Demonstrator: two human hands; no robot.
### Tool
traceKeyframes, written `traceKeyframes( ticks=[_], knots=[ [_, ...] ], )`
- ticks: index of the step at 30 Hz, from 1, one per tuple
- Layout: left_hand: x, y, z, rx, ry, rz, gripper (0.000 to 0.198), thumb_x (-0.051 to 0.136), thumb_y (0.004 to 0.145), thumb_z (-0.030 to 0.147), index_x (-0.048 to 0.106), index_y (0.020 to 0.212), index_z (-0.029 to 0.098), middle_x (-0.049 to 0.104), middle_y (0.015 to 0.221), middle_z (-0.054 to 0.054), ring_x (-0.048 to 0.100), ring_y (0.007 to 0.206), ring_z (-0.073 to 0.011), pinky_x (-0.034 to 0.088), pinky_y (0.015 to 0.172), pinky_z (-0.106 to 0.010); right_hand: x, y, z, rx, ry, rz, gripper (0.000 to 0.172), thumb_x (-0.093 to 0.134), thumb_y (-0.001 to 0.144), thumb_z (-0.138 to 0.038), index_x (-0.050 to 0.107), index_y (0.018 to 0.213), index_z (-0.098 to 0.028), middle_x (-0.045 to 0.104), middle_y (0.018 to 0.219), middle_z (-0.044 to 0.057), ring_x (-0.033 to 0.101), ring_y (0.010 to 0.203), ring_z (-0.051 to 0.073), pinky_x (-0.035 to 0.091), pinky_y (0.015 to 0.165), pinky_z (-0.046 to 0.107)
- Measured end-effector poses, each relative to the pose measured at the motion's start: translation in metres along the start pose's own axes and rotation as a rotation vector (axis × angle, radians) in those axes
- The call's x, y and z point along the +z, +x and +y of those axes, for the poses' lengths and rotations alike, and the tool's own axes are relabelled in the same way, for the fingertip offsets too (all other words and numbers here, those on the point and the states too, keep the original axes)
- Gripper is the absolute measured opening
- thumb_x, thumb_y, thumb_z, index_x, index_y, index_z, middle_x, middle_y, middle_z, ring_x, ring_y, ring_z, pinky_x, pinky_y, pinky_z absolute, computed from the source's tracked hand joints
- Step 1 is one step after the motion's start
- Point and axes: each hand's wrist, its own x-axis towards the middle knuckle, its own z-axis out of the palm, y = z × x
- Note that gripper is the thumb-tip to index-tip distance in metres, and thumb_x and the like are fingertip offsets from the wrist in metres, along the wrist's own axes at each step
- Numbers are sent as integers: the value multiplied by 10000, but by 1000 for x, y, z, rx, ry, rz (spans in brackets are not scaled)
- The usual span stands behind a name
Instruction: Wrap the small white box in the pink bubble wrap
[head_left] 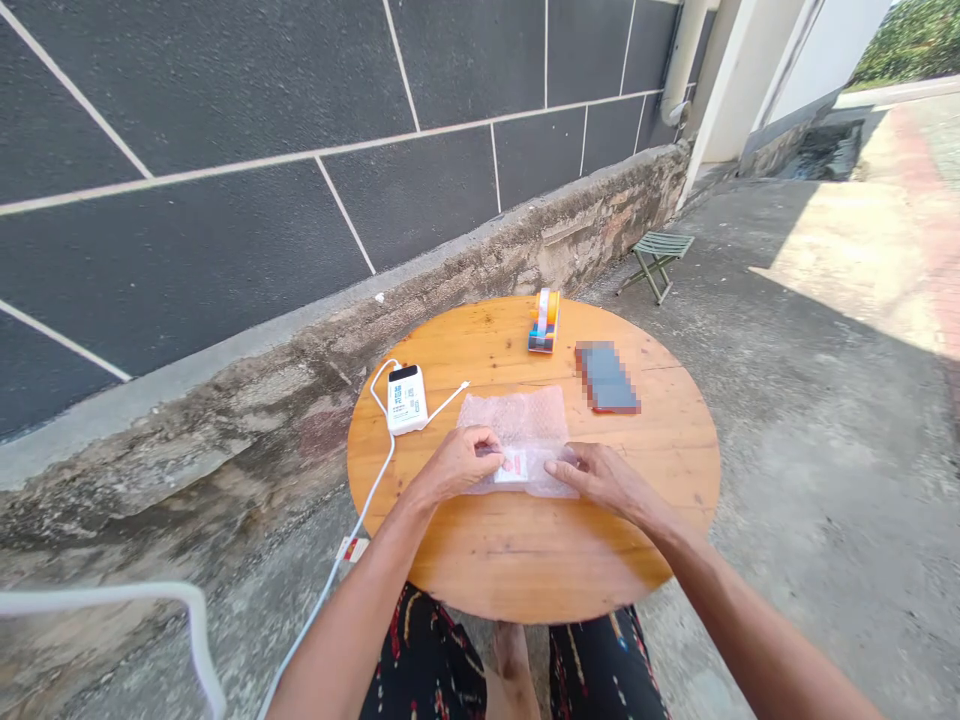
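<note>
A sheet of pinkish bubble wrap (517, 412) lies on the round wooden table in front of me. On its near part rests a small white box (511, 468) with red print, with some of the wrap folded up around it. My left hand (471, 458) is closed at the box's left side, thumb and fingers pinching the wrap there. From the right, my right hand (592, 472) grips the wrap's right part between thumb and fingers, a little apart from the box. Its fingertips are partly hidden by the film.
A tape dispenser (545, 322) stands at the table's far side, with a blurred-out phone (607, 378) to the right. A white power bank (407, 398) with a white cable (382, 470) sits at the left. Beyond the wooden table (525, 570) is a folding stool (658, 262).
</note>
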Motion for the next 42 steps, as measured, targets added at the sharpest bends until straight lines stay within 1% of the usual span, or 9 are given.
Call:
traceKeyframes(
  ticks=[4,8,11,15,19,25,30,34,42],
  knots=[
    [0,2,-3,-22,-16,-26,161,585,688,307,635,686,155,582,655,16,496,628,-120,340,533,-208,8,0,5,21,-23,19,366,427,837,-420,389,563,-180,377,527,-45,342,510,89,198,491,230],
    [1,0,-6,-25,-74,-48,186,582,699,329,628,705,149,577,663,15,496,632,-118,345,539,-206,13,-3,9,75,-75,73,297,466,824,-382,461,610,-175,483,565,-29,418,525,104,240,501,228],
    [3,-1,-6,-36,-99,-51,195,584,700,338,623,710,147,572,664,14,490,628,-118,340,534,-204,14,-5,7,108,-134,141,208,493,815,-343,586,836,-158,605,699,12,526,607,137,317,544,229],
    [4,-1,-5,-25,-100,-38,184,595,687,330,618,694,148,561,658,17,479,628,-114,326,523,-199,13,-6,1,72,-240,151,373,435,867,-308,543,1196,-166,667,932,75,614,799,190,399,671,267],
    [5,-2,-4,-49,-94,-34,191,590,684,333,612,698,145,551,651,17,466,613,-113,317,514,-201,10,-6,-6,73,-403,155,334,392,907,-299,576,1148,-159,658,959,103,626,838,216,410,683,290],
    [4,-2,-1,-40,-83,-42,157,559,682,294,603,688,144,576,681,9,494,641,-123,341,544,-209,12,-31,-42,-98,-603,428,259,391,931,-250,567,1106,-176,606,1002,106,573,856,228,387,724,328],
    [3,-2,0,-27,-51,-40,153,543,683,280,607,713,144,577,681,13,501,651,-127,362,574,-219,31,-35,-70,-496,-524,170,232,372,910,-104,587,929,-191,596,920,67,523,857,192,384,757,305],
    [4,-1,0,1,-59,-23,153,530,698,275,599,725,142,588,709,-2,521,699,-147,393,618,-237,39,-11,-57,-454,-520,166,230,425,895,-87,581,1041,-172,609,983,74,513,926,194,370,803,309],
    [-4,-30,-10,-97,-44,140,263,546,730,272,617,956,157,631,829,-22,556,748,-160,418,651,-248,32,5,-49,-473,-656,87,177,459,911,-150,630,875,-181,629,982,61,513,900,186,298,768,316]
  ],
)
